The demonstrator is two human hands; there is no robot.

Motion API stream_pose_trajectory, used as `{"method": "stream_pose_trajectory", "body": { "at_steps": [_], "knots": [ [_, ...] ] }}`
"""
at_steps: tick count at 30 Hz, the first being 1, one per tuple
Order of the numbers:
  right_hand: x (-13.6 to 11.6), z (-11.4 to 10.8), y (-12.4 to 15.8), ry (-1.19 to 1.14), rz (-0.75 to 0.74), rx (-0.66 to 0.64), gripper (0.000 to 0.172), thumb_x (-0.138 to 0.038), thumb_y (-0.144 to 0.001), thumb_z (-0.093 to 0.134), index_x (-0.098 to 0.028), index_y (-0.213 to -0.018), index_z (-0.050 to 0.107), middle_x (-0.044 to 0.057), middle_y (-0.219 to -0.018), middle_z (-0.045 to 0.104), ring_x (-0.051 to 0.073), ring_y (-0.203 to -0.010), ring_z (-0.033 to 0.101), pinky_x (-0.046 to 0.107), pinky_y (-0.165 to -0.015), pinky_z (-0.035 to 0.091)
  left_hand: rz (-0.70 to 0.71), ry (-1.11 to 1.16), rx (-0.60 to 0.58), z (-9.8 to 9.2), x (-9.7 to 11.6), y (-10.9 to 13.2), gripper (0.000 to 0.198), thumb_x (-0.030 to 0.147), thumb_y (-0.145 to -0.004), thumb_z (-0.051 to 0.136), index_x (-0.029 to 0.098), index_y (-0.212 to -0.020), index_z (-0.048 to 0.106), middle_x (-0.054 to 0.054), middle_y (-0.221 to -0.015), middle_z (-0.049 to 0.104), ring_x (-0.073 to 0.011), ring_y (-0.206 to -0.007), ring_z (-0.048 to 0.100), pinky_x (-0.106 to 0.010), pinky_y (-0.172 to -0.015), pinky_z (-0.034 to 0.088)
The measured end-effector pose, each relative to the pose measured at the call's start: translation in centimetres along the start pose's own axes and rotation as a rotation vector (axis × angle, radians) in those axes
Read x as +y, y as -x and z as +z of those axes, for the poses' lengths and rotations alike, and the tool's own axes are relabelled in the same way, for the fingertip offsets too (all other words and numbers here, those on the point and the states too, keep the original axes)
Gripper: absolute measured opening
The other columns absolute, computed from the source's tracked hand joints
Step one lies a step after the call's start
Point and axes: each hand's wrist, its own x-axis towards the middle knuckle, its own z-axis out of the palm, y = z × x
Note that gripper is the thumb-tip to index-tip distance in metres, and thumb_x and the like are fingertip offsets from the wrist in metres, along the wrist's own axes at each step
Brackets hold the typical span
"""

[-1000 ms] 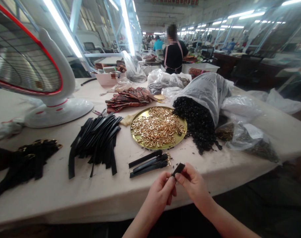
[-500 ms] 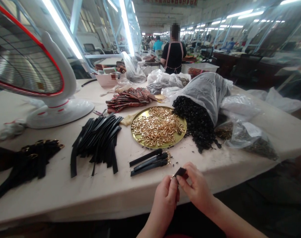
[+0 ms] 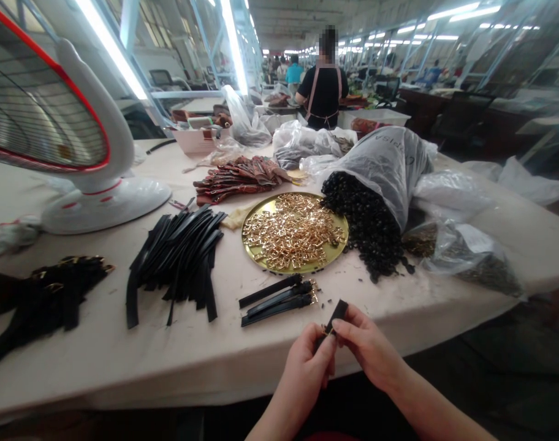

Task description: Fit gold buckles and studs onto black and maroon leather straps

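Through the head camera I see a flat black strap (image 3: 339, 310) and thin gold metal piece (image 3: 324, 331) pinched between the fingers of the left hand (image 3: 309, 358) and right hand (image 3: 370, 341), at the near edge of the cream cloth-covered bench (image 3: 261, 355). Slim black straps with gold ends (image 3: 274, 302) lie ahead; cloth (image 3: 136, 352) runs leftward along that edge.

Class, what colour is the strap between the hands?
The strap is black; best seen in the head view.

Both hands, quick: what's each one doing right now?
Left hand: closed, holding the black strap.
Right hand: closed, holding the same black strap.
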Motion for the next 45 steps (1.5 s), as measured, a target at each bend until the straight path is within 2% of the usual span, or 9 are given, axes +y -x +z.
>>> {"method": "stream_pose_trajectory", "body": {
  "at_steps": [8, 13, 18, 22, 25, 30, 33, 39, 45],
  "knots": [
    [0.9, -0.6, 0.0, 0.818, -0.423, 0.21, 0.014, -0.026, -0.08, 0.054, -0.021, -0.07, 0.047, -0.001, -0.067, 0.048, 0.014, -0.064, 0.044, 0.027, -0.06, 0.034, 0.185, -0.361, 0.105, -0.1, 0.0, 0.3, 0.022, 0.036, -0.085, 0.043, 0.019, -0.071, 0.045, 0.003, -0.06, 0.048, -0.0106, -0.057, 0.045, -0.022, -0.055, 0.034],
    [0.3, -0.4, 0.5, 0.864, -0.582, 0.141, 0.005, -0.022, -0.084, 0.048, -0.021, -0.079, 0.048, 0.001, -0.075, 0.05, 0.016, -0.069, 0.048, 0.027, -0.064, 0.037, 0.154, -0.295, 0.078, -0.5, 0.4, 0.3, 0.027, 0.04, -0.085, 0.043, 0.019, -0.068, 0.044, 0.005, -0.054, 0.047, -0.0092, -0.05, 0.044, -0.02, -0.052, 0.034],
    [-0.4, 0.1, 1.6, 0.757, -0.499, 0.033, 0.021, -0.026, -0.09, 0.037, -0.02, -0.071, 0.045, 0.0, -0.068, 0.047, 0.014, -0.064, 0.047, 0.026, -0.059, 0.037, 0.048, -0.158, 0.04, -0.6, 0.5, 0.1, 0.032, 0.047, -0.079, 0.048, 0.019, -0.066, 0.04, 0.005, -0.048, 0.049, -0.0071, -0.036, 0.04, -0.019, -0.039, 0.029],
    [-0.2, -0.2, 2.0, 0.769, -0.453, -0.032, 0.026, -0.029, -0.092, 0.034, -0.019, -0.071, 0.047, 0.001, -0.07, 0.05, 0.013, -0.066, 0.049, 0.025, -0.061, 0.038, 0.079, -0.2, 0.065, -0.7, 0.2, -0.2, 0.03, 0.04, -0.079, 0.049, 0.018, -0.1, 0.045, 0.003, -0.063, 0.056, -0.0082, -0.039, 0.045, -0.019, -0.04, 0.033],
    [-0.4, -1.8, 1.1, 0.843, -0.42, -0.054, 0.028, -0.032, -0.092, 0.034, -0.018, -0.073, 0.05, 0.001, -0.069, 0.053, 0.013, -0.064, 0.051, 0.024, -0.058, 0.038, 0.086, -0.308, 0.031, -1.3, -0.2, -1.0, 0.031, 0.041, -0.08, 0.045, 0.017, -0.099, 0.052, 0.003, -0.062, 0.054, -0.0068, -0.039, 0.04, -0.019, -0.04, 0.032],
    [-3.5, -6.9, -3.3, 1.247, -0.465, 0.339, 0.017, -0.027, -0.089, 0.041, -0.017, -0.09, 0.055, 0.003, -0.082, 0.059, 0.015, -0.076, 0.055, 0.024, -0.068, 0.042, -0.014, -0.17, 0.067, -2.0, -0.4, -3.1, 0.032, 0.048, -0.077, 0.043, 0.017, -0.086, 0.049, 0.007, -0.051, 0.048, -0.0047, -0.032, 0.032, -0.017, -0.034, 0.021],
    [-5.7, -9.0, -7.0, 1.488, -0.452, 0.427, 0.011, -0.021, -0.083, 0.051, -0.017, -0.09, 0.058, 0.007, -0.09, 0.059, 0.019, -0.087, 0.054, 0.029, -0.077, 0.039, -0.037, -0.107, 0.059, -1.8, -0.4, -4.1, 0.031, 0.05, -0.076, 0.044, 0.019, -0.077, 0.045, 0.008, -0.047, 0.045, -0.0039, -0.031, 0.029, -0.016, -0.032, 0.018],
    [-7.1, -9.3, -11.5, 1.523, -0.399, 0.374, 0.004, -0.012, -0.073, 0.059, -0.014, -0.075, 0.062, 0.012, -0.083, 0.06, 0.028, -0.089, 0.052, 0.038, -0.079, 0.035, -0.049, -0.078, 0.036, -1.1, -0.4, -5.2, 0.027, 0.046, -0.076, 0.043, 0.019, -0.075, 0.043, 0.008, -0.045, 0.045, -0.0032, -0.029, 0.027, -0.015, -0.03, 0.017],
    [-6.9, -7.2, -9.2, 1.256, -0.336, 0.176, 0.025, -0.034, -0.088, 0.043, -0.016, -0.088, 0.06, 0.005, -0.084, 0.064, 0.016, -0.076, 0.056, 0.027, -0.068, 0.041, 0.006, -0.039, 0.044, -1.5, 1.1, -5.4, 0.025, 0.044, -0.078, 0.044, 0.019, -0.075, 0.042, 0.009, -0.046, 0.046, -0.0029, -0.03, 0.028, -0.015, -0.031, 0.017]
  ]
}}
